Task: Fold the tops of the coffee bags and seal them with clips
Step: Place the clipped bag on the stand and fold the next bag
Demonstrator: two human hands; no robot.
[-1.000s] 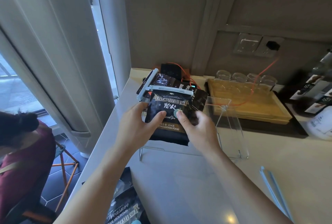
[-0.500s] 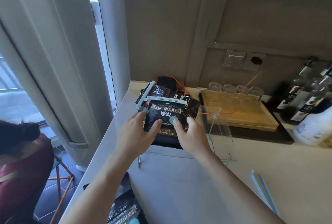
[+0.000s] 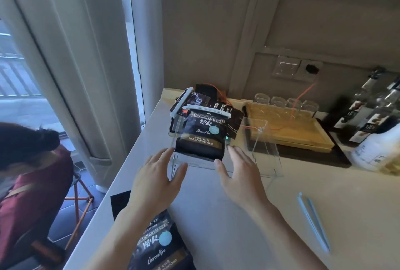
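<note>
**Head view: clipped coffee bag stands in the clear holder, both hands loose before it**

Head camera looks down on a black coffee bag (image 3: 200,137) standing in a clear acrylic holder (image 3: 257,146) near the far left corner of the pale desk (image 3: 227,215). Its top is folded over and a white clip (image 3: 207,111) runs across the fold. Behind it leans a second dark bag (image 3: 199,101) with its own white clip (image 3: 181,103) set along its left edge, tilted. Further dark packets crowd the corner behind these two.

Neither hand holds anything. The left hand (image 3: 154,179) hovers just before the holder's left front corner, fingers spread and relaxed, the grip slack. The right hand (image 3: 240,174) sits at the holder's front edge, fingers straight, thumb near the bag's lower right corner; whether it touches the acrylic cannot be told.

A third coffee bag (image 3: 160,246) lies flat at the desk's near left edge, partly under the left forearm. Two pale blue clips (image 3: 313,223) lie side by side on the right, well apart from the hands, with bare desk between them and the holder.

Right of the holder a wooden tray (image 3: 292,131) sits on a dark mat, upturned glasses (image 3: 285,103) along its back. Bottles (image 3: 376,122) stand at the far right. The desk's left edge drops toward a curtain (image 3: 71,64) and window, where a person in a dark red top (image 3: 28,183) sits below.
</note>
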